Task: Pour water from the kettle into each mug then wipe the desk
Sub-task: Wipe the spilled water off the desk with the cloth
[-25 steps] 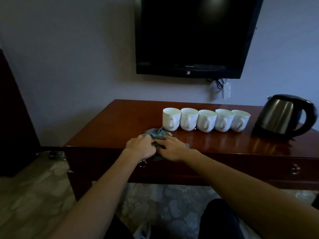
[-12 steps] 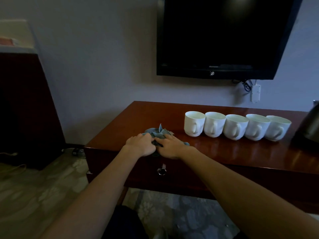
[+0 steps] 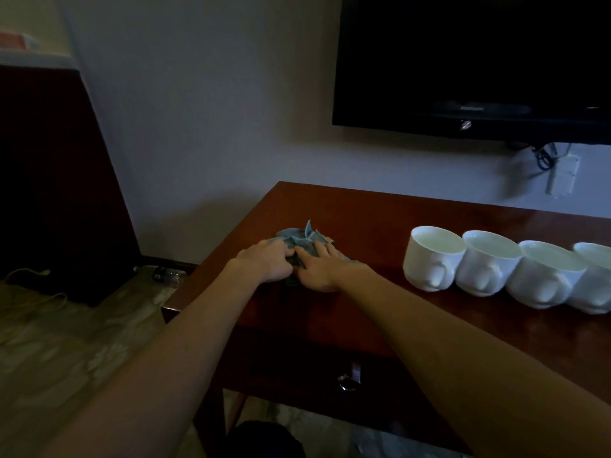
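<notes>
Nearest the camera, two bare forearms are being extended forward over the front edge of a dark red wooden desk [image 3: 413, 226], above a drawer pull [image 3: 347, 380] on the desk front. The left hand [image 3: 264, 264] is being held on a crumpled blue-grey cloth [image 3: 302, 239] with its fingers curled onto the fabric; whether the cloth is actually being gripped cannot be told. The right hand [image 3: 322, 267] is being laid on the same cloth, just beside the left, with its fingers fairly straight and spread over the fabric. The cloth is being kept on the desk top near its left end, well apart from the mugs. To the right, a row of white mugs [image 3: 433, 257] is being shown side by side, touching, handles toward the camera; four are in view, the last cut off by the frame edge. Pale liquid is being seen inside them. Beyond the desk, a dark television [image 3: 469, 61] is being carried on the wall, with cables [image 3: 545, 157] hanging beneath it.
</notes>
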A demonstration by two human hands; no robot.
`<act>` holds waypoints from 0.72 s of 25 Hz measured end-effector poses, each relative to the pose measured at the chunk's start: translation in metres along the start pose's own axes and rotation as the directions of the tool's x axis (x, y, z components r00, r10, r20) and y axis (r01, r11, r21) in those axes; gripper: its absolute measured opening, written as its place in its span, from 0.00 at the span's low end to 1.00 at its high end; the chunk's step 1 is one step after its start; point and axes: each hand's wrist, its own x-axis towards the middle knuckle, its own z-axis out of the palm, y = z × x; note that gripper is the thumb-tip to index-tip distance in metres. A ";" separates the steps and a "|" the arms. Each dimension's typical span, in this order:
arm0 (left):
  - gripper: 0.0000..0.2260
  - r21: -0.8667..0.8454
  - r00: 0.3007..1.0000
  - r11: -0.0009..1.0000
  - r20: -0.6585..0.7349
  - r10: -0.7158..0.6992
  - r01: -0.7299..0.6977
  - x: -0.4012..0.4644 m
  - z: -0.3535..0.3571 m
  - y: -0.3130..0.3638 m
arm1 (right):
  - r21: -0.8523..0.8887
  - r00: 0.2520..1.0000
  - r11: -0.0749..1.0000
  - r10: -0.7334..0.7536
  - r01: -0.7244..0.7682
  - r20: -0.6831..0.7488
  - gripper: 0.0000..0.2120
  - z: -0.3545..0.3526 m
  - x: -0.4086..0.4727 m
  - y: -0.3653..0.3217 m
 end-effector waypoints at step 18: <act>0.16 -0.128 0.996 0.991 -0.082 0.029 -0.039 0.297 -0.054 -0.070 | 0.075 0.997 0.996 0.057 -0.053 -0.059 0.39 -0.083 0.305 0.051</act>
